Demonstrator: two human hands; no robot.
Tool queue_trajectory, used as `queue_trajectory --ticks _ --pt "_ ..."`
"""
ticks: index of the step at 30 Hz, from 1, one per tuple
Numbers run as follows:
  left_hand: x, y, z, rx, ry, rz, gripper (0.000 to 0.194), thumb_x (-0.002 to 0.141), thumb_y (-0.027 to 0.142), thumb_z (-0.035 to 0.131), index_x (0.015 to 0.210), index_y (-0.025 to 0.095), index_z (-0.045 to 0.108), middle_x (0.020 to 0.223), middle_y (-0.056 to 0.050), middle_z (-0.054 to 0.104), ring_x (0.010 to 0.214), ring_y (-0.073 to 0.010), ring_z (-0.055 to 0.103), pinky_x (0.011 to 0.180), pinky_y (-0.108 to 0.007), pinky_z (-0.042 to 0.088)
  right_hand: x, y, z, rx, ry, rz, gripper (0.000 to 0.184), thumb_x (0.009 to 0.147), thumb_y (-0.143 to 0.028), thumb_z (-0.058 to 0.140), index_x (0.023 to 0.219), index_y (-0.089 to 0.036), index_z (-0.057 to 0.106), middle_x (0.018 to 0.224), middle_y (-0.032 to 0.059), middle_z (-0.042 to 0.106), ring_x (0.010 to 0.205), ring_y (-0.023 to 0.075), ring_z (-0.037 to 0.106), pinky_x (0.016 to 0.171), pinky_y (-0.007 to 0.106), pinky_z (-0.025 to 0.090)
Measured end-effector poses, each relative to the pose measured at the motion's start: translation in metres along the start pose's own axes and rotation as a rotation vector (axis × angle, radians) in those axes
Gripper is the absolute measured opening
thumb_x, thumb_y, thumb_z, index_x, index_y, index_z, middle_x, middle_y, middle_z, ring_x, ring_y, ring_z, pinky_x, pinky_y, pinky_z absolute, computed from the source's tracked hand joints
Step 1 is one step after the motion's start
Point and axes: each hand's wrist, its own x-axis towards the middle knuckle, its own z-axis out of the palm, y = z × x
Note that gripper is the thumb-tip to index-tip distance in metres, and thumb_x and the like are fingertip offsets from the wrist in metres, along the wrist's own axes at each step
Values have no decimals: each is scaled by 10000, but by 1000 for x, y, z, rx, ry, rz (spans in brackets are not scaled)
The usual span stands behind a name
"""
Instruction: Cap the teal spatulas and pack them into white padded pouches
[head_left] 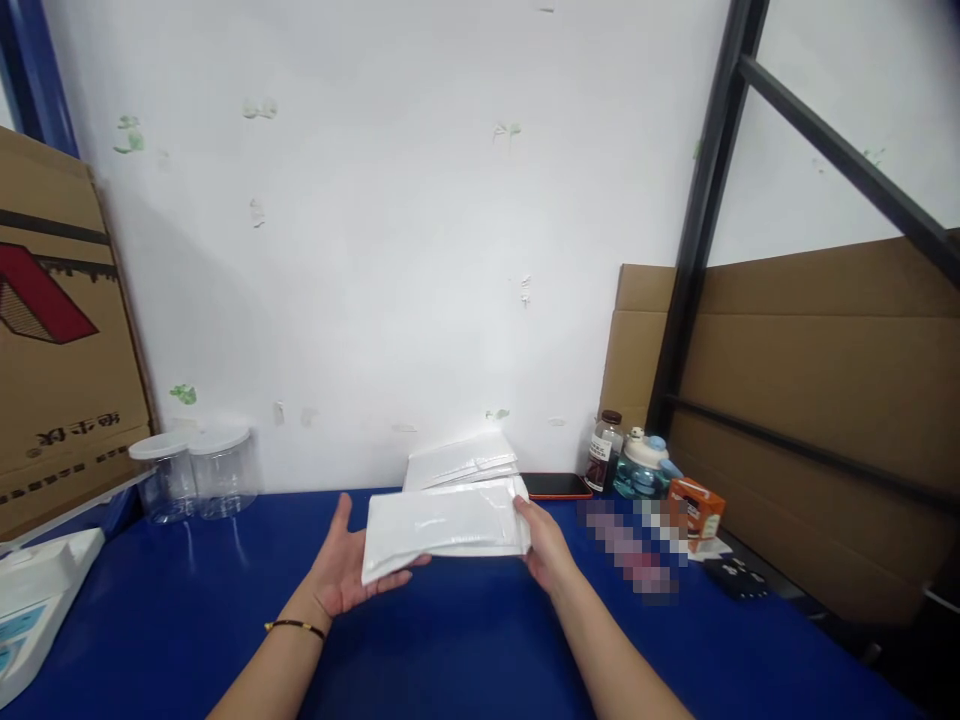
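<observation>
A white padded mailer is held up over the blue table, slightly tilted. My right hand pinches its right end, thumb on the near face and fingers behind. Under its left end lies my left hand, palm up and fingers stretched out, with the thumb raised clear of the mailer. The left fingers are partly covered, and whether they bear its weight I cannot tell. Just behind, more white mailers are stacked against the wall, partly hidden by the held one.
Two clear jars with white lids stand back left, near a white device and a cardboard box. At the right are a phone, a brown-capped bottle, a teal bottle, an orange box and a blurred patch.
</observation>
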Motion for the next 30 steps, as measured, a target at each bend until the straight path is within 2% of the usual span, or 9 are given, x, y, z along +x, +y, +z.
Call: queue_trajectory --ticks 3,5,7,11,14,16,21,26,30 --pt "10 0 -2 32 93 382 763 700 657 524 1285 179 420 1040 -129 647 915 -266 621 713 -336 496 1 1 6 271 -12 218 310 739 -290 648 995 -124 592 739 72 703 587 184 650 510 267 512" --pt "20 -2 14 76 153 670 663 740 488 598 1326 280 367 1178 -66 591 1052 -213 564 845 -303 459 -1 2 15 397 -24 310 230 787 -256 591 968 -114 595 706 62 703 569 170 653 493 249 517" --pt "28 -3 38 111 147 822 666 760 491 563 1355 356 295 1337 -28 461 1216 -216 434 953 -326 395 -4 5 24 478 -12 385 181 815 -238 545 930 -108 601 662 50 700 560 162 657 480 233 521" --pt "39 -3 86 168 117 969 744 721 676 449 1372 408 211 1421 -25 339 1305 -274 301 960 -419 390 -6 10 32 543 28 475 174 813 -228 543 912 -99 602 633 47 697 569 170 668 493 236 537" --pt "49 -7 111 350 117 1057 846 677 565 603 1378 423 152 1433 -37 304 1314 -293 277 956 -426 392 -4 12 32 567 58 512 131 796 -189 541 877 -103 596 595 35 684 534 157 657 480 219 524" --pt "56 -10 123 500 136 1095 884 658 458 674 1381 390 169 1401 -68 339 1285 -301 328 958 -430 387 -3 13 31 565 73 522 107 788 -180 528 847 -116 590 561 21 669 494 146 641 433 198 491" --pt "71 -8 137 646 233 1132 706 726 348 632 1343 308 292 1234 -91 477 1147 -270 485 923 -419 406 -4 11 28 560 30 477 242 833 -344 442 883 -155 584 578 19 659 496 164 631 405 223 454" --pt "74 -1 146 630 246 1141 658 717 329 636 1307 297 347 1199 -76 493 1122 -252 498 904 -381 425 -3 12 29 526 172 428 199 833 -359 487 839 -169 548 573 4 634 495 142 617 422 209 444" --pt "71 -2 148 601 279 1169 626 707 301 647 1275 297 382 1190 -64 496 1134 -247 487 909 -366 429 0 17 27 313 237 304 185 792 -376 548 790 -191 529 477 -41 542 345 113 492 305 181 276"
